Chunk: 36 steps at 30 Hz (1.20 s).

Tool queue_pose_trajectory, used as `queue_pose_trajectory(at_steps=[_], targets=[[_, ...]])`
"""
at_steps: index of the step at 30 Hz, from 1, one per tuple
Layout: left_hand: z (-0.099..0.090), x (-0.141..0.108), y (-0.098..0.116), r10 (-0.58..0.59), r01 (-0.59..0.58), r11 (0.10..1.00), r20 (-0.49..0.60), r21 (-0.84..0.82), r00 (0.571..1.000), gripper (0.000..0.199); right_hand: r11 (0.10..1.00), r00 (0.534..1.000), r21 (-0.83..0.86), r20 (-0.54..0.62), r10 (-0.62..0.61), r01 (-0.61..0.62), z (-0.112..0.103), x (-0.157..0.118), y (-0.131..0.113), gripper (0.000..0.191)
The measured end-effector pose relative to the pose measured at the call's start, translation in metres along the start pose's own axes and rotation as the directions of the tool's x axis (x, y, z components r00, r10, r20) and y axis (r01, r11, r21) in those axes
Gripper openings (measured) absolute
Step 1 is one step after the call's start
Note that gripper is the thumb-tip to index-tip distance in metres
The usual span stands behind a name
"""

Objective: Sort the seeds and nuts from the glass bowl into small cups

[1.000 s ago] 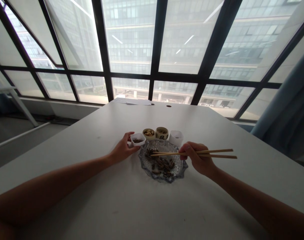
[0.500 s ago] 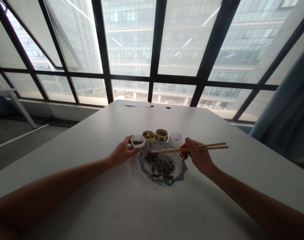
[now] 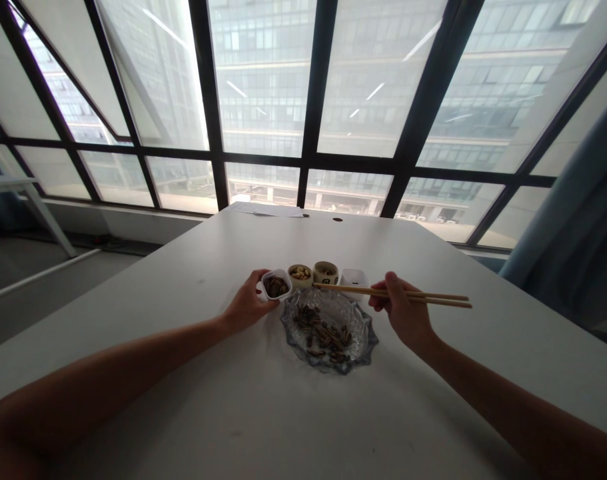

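My left hand (image 3: pixel 249 303) grips a small white square cup (image 3: pixel 277 285) by its side, tilted toward me, with dark seeds inside. In my right hand (image 3: pixel 403 308) is a pair of wooden chopsticks (image 3: pixel 433 297), their tips reaching left over the far rim of a glass bowl (image 3: pixel 364 347). Whether the tips pinch anything is too small to tell. Dark striped seeds (image 3: pixel 328 337) lie in the bowl. Behind it stand a round cup of pale yellow nuts (image 3: pixel 300 275), a round cup with dark marks (image 3: pixel 326 273) and a second white cup (image 3: pixel 354 277), partly behind the chopsticks.
The white table (image 3: pixel 208 407) runs toward a large window. White papers (image 3: pixel 266 210) lie at its far edge, with two dark round spots nearby. A blue curtain (image 3: pixel 573 200) hangs at the right, and another white table (image 3: pixel 8 181) stands at the left.
The chopstick tips have lifted from the seeds in the bowl to above its far rim, and my right hand has shifted right. The white cup in my left hand is tipped more toward me.
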State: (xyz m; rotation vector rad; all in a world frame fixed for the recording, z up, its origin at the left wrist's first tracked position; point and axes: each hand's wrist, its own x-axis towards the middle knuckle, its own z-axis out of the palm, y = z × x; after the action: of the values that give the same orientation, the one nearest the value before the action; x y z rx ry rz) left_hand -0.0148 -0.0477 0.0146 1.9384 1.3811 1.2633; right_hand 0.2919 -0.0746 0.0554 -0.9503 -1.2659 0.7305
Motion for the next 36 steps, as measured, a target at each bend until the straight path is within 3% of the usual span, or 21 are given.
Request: queue_pose_trajectory(at_steps=[3, 6, 8, 12, 17, 19, 22, 27, 32, 36], targets=[[0.001, 0.000, -0.002, 0.010, -0.010, 1.000, 0.025, -0.014, 1.000, 0.060, 0.964, 0.969, -0.114, 0.089, -0.229, 0.238, 0.013, -0.004, -0.023, 0.048], [0.001, 0.000, -0.001, 0.021, -0.021, 1.000, 0.015, -0.014, 1.000, 0.059, 0.907, 0.912, -0.161, 0.206, -0.354, 0.388, 0.033, -0.002, -0.037, 0.048], [0.001, -0.001, 0.000, 0.026, -0.026, 1.000, 0.011, -0.011, 1.000, 0.060, 0.887, 0.885, -0.171, 0.278, -0.374, 0.429, 0.048, 0.003, -0.038, 0.049], [0.000, -0.001, 0.002, 0.023, -0.023, 1.000, 0.010, -0.012, 1.000, 0.059, 0.900, 0.842, -0.205, 0.477, -0.252, 0.385, 0.062, 0.013, -0.033, 0.045], [0.002, 0.000, -0.001, 0.021, -0.021, 1.000, 0.010, 0.002, 1.000, 0.059, 0.958, 0.955, -0.136, 0.196, -0.224, 0.253, 0.035, 0.017, -0.035, 0.050], [0.002, 0.000, -0.001, 0.019, -0.019, 1.000, 0.008, -0.005, 1.000, 0.059, 0.972, 0.968, -0.143, 0.197, -0.155, 0.184, 0.021, 0.014, -0.035, 0.052], [0.002, 0.000, -0.001, 0.012, -0.012, 1.000, 0.010, -0.022, 1.000, 0.059, 0.975, 0.959, -0.188, 0.278, -0.058, 0.114, 0.007, 0.006, -0.029, 0.054], [0.001, 0.000, 0.002, -0.012, 0.013, 0.999, 0.013, -0.047, 1.000, 0.058, 0.970, 0.947, -0.215, 0.318, -0.044, 0.117, 0.004, -0.007, -0.006, 0.052], [0.000, -0.001, 0.005, -0.041, 0.041, 0.998, 0.015, -0.050, 0.999, 0.059, 0.948, 0.915, -0.244, 0.393, -0.095, 0.204, 0.005, -0.012, 0.007, 0.046], [0.000, -0.001, 0.005, -0.056, 0.056, 0.998, 0.020, -0.035, 0.998, 0.060, 0.877, 0.859, -0.313, 0.478, -0.185, 0.363, 0.002, -0.015, 0.003, 0.040]])
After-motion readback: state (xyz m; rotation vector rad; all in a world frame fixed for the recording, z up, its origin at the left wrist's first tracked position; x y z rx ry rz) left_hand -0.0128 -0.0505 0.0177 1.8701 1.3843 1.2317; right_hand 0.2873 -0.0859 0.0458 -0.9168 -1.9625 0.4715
